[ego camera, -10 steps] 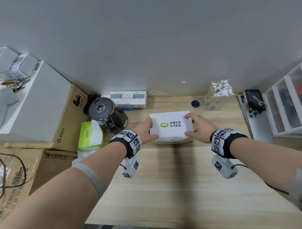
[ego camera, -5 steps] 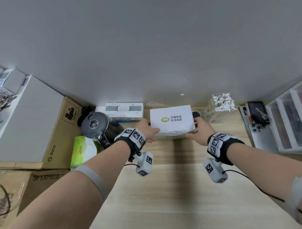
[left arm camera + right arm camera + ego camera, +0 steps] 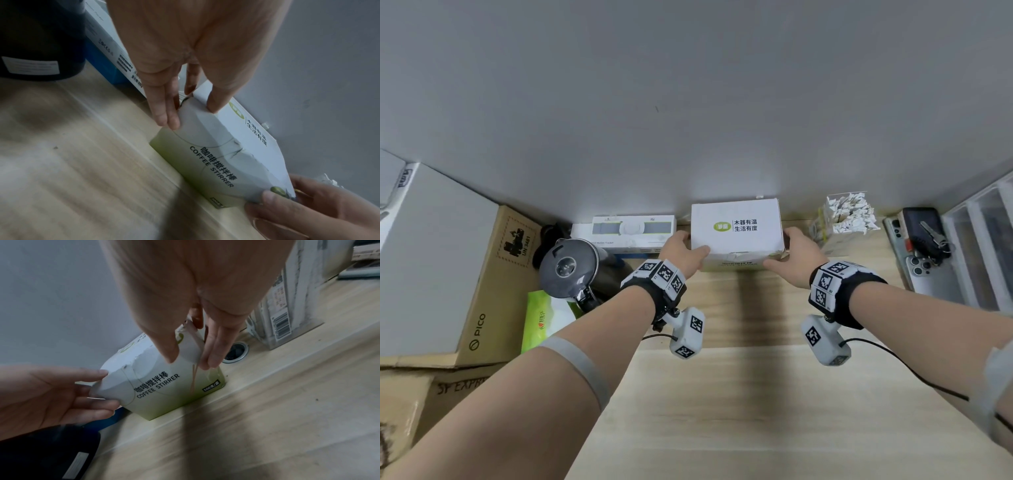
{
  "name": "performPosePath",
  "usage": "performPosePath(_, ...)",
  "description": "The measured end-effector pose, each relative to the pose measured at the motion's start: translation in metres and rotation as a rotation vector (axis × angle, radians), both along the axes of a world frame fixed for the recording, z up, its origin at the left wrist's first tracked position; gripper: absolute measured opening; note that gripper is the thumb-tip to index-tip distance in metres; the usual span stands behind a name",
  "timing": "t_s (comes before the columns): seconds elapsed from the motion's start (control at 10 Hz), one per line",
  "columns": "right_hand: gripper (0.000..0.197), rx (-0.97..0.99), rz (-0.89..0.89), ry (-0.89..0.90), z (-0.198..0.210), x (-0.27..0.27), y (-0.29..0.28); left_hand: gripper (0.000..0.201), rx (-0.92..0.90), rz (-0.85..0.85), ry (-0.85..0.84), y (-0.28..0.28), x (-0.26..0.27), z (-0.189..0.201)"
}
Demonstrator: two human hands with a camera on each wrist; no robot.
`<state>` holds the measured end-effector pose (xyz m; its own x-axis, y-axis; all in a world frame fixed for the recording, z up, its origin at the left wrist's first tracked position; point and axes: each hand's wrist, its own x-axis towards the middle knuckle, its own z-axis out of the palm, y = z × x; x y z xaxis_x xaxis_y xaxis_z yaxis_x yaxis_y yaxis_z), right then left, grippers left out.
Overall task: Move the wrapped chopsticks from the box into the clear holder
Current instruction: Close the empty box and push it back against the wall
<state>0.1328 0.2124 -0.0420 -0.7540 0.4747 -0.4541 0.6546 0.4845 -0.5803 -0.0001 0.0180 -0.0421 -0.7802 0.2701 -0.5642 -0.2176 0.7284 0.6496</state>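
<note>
White-and-green cardboard box [image 3: 736, 230] marked COFFEE STIRRER down on light wood bench [image 3: 722, 394], at far edge against grey wall, lid shut. Left hand [image 3: 686, 250] clamped on left end, thumb on top, fingers [image 3: 167, 112] down the end face; right hand [image 3: 792, 255] mirrored on right end. Both grips closed on box. Long axis parallel to far edge, spanning hand to hand. Wrapped chopsticks presumably inside; not visible. Clear plastic holder [image 3: 835, 233], already stuffed with white paper-wrapped sticks, just right of box, nearer right hand. Likely next: open lid, transfer rightward.
</note>
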Motion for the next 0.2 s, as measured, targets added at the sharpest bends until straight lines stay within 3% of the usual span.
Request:
performPosePath(0.1, 0.071, -0.038, -0.014, -0.033, 0.003, 0.006, -0.001, 0.084, 0.000, 0.006, -0.017, -0.004, 0.000, -0.006)
performPosePath(0.2, 0.078, -0.051, -0.015, -0.055, 0.017, 0.016, 0.000, 0.068, -0.059, -0.002, 0.045, -0.007, 0.003, 0.009)
